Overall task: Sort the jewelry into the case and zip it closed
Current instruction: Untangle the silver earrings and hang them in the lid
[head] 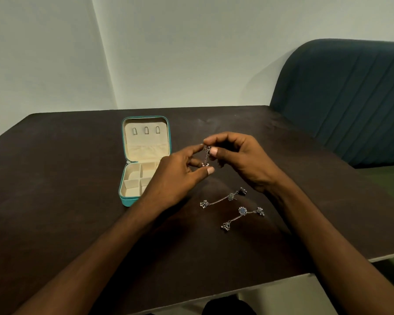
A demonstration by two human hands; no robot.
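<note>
The left hand (178, 176) is reaching in from the lower left, fingers extended and loosely spread, its forefinger tip and thumb tip lying close to a silver chain earring with small flower-shaped charms (206, 156); whether they are touching it cannot be told. Behind this hand, the small teal zip-around jewelry case with a cream lining (143, 160) is lying open on the dark brown tabletop (55, 178), its lid flat toward the wall and its divided tray partly hidden by the left knuckles; the compartments that are showing are holding nothing. The right hand (239, 158) is pinching the top charm of the hanging earring between thumb and curled fingers, wrist raised, so the chain is dangling just above the table. Nearer the person, two similar silver chain earrings, one (223, 197) and another (242, 215), are lying side by side on the tabletop, apart from the case. To the right, a dark teal upholstered chair back (341, 98) is standing against the table.

Judged advice: steadying the loose lower charm before moving left would be keeping the chain from snagging, and lowering it charm-first into one compartment would be avoiding tangles.
</note>
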